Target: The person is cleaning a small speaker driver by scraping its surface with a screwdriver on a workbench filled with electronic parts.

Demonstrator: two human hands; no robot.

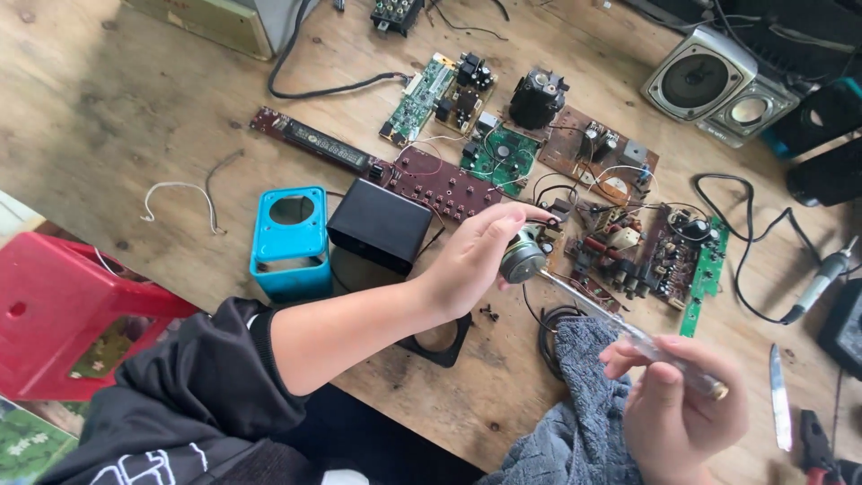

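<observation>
A person holds a small round metal speaker part over a cluttered wooden table (108,117) and touches it with a screwdriver.

The left hand (471,260), reaching out of a black sleeve, has its fingers closed around the small round grey metal speaker driver (523,260), raised above the middle of the table. The right hand (673,409), low at the right, has its fingers wrapped around the clear-handled screwdriver (628,334), whose metal tip meets the driver's lower edge. A grey towel (575,404) lies under the right hand. Just left of the left hand stand a black plastic box (377,224) and a bright blue plastic speaker casing (289,241). Beyond the hands lie green and brown circuit boards (503,157) with wires, and two grey speakers (709,81) sit at the far right.
</observation>
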